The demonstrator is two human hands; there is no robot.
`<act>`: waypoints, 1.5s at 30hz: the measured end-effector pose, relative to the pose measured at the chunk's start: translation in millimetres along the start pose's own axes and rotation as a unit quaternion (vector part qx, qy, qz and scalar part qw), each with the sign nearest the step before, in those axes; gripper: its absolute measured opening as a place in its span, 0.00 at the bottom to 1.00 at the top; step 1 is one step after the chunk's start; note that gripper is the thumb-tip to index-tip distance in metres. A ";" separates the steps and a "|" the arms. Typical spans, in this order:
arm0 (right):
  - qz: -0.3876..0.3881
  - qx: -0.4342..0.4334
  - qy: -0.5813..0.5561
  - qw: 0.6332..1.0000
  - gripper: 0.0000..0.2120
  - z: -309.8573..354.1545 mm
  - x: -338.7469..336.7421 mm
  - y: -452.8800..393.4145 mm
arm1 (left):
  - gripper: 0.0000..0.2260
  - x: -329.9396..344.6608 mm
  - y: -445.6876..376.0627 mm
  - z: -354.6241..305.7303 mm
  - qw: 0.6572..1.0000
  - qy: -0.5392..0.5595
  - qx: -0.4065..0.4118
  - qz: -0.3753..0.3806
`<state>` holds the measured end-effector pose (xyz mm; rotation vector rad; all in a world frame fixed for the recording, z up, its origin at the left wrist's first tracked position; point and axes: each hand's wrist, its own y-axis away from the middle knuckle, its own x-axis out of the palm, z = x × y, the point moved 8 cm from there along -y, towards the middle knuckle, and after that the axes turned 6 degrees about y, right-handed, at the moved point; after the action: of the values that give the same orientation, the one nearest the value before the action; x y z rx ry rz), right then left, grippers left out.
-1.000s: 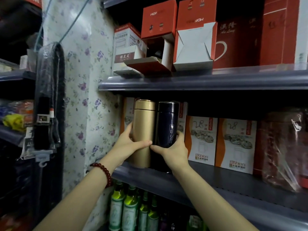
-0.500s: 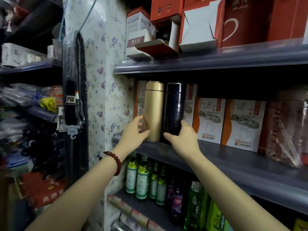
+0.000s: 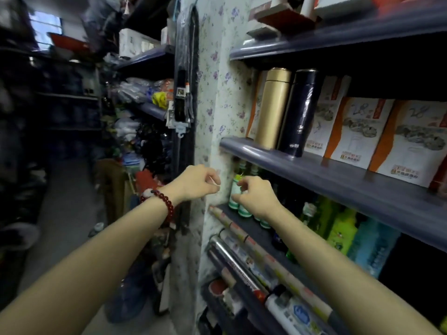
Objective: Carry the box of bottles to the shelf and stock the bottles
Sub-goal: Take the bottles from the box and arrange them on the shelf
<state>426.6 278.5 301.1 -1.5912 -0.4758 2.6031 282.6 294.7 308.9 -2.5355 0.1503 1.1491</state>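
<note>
A gold bottle (image 3: 272, 107) and a dark navy bottle (image 3: 300, 112) stand upright side by side at the left end of the grey shelf (image 3: 338, 180). Both hands hang in the air below that shelf's front edge, apart from the bottles. My left hand (image 3: 193, 182), with a red bead bracelet on the wrist, has its fingers curled loosely and holds nothing. My right hand (image 3: 254, 197) is likewise loosely curled and empty, in front of small green bottles (image 3: 235, 187) on the shelf below. No box of bottles is in view.
White and orange boxes (image 3: 350, 131) stand behind and right of the two bottles. A flowered wall panel (image 3: 217, 97) ends the shelf on the left. Rolled goods (image 3: 242, 262) lie on lower shelves. An aisle with a grey floor (image 3: 65, 213) runs off to the left between crowded shelves.
Both hands have let go of the gold and navy bottles and dropped below the shelf edge. The view has swung left and down, towards the aisle.
</note>
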 end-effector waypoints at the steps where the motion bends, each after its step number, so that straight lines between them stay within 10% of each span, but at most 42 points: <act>1: 0.014 -0.002 0.006 1.000 0.18 0.3 12.8 1.6 | 0.09 2.1 7.7 10.2 1.000 -0.010 -0.014 0.010; 24: 0.383 -0.036 0.043 0.922 0.13 60.4 415.7 174.2 | 0.08 87.4 296.2 330.2 0.940 -0.074 -0.311 0.116; 45: 0.508 -0.062 0.048 0.858 0.15 -105.5 824.1 348.3 | 0.09 419.5 543.7 626.1 0.885 0.024 -0.452 0.110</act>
<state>173.1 139.8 -552.2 -2.5086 0.3489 3.1343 -11.0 32.0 -532.8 -3.4278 -0.1319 1.4929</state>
